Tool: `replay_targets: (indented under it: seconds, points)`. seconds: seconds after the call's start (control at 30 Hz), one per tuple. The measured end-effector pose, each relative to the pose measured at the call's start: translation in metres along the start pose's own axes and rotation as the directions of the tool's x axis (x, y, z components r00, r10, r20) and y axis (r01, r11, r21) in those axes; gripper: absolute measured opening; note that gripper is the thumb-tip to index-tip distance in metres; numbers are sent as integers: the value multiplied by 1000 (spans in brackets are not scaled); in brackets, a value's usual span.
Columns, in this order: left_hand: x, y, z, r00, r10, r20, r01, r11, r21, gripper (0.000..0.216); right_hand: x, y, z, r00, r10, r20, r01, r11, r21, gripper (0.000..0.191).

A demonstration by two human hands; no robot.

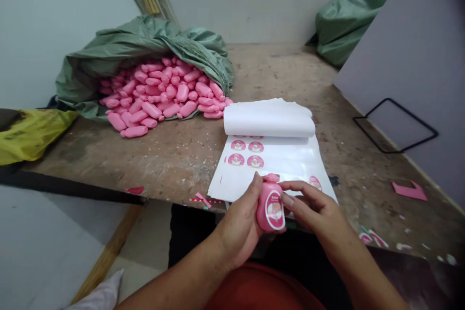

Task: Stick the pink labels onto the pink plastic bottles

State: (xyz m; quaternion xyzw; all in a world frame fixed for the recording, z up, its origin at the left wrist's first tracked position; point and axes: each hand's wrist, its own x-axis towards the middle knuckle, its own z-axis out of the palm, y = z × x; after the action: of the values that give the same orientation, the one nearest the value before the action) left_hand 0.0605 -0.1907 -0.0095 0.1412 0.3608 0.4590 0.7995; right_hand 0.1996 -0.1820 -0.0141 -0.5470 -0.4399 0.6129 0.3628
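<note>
My left hand (241, 225) is wrapped around a small pink bottle (261, 210), its thumb up along the bottle's neck. On the front of the bottle is an oval pink-and-white sticker (275, 210) with the word "BABY" and a small picture. The thumb of my right hand (316, 208) presses at the sticker's right edge, with the index finger close by the bottle's shoulder. Just beyond my hands lies a stack of white sticker sheets (283, 155), several oval stickers still on it. The top sheets are curled back in a roll (269, 118).
A green sack (145, 38) at the left spills many pink bottles (152, 92) onto the worn wooden table (269, 68). A yellow bag (39, 133) lies far left. A black wire frame (395, 126) leans at the right wall. Scraps, including a pink piece (410, 190), lie near the front edge.
</note>
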Motion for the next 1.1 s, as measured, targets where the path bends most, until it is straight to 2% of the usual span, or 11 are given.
replay_targets:
  seconds: [0.23, 0.37, 0.47, 0.63, 0.73, 0.8, 0.87, 0.97, 1.1]
  points:
    - [-1, -2, -2, 1000, 22, 8, -22, 1000, 20, 44, 1, 2, 0, 1000, 7, -15, -8, 1000, -18, 30]
    - [-4, -4, -4, 998, 62, 17, -63, 995, 76, 38, 1, 5, 1, 1000, 5, -5, -5, 999, 38, 30]
    - [-7, -3, -4, 998, 49, 40, -54, 990, 126, 32, 1, 7, 2, 1000, 3, 2, -3, 999, 38, 30]
    - [-11, -2, -6, 996, 50, 71, -65, 974, 216, 31, 0, 8, -2, 994, -109, -31, 105, 988, -116, 32]
    - [-12, -4, -8, 994, 41, 103, -66, 968, 243, 32, -2, 5, -10, 967, -235, -102, 193, 929, -317, 26]
    - [-12, -6, -9, 993, 23, 120, -52, 969, 240, 35, -4, 3, -13, 954, -286, -92, 235, 900, -366, 24]
    - [-13, -8, -9, 991, 17, 134, -48, 971, 236, 37, -4, 2, -12, 966, -258, -37, 234, 921, -312, 25]
    - [-16, -7, -9, 986, 1, 166, -39, 973, 227, 50, -3, 3, -7, 986, -167, 6, 165, 968, -189, 31]
    - [-17, -4, -16, 972, -100, 215, 63, 983, 170, 74, 1, 7, -8, 988, -152, 6, 152, 988, -38, 25]
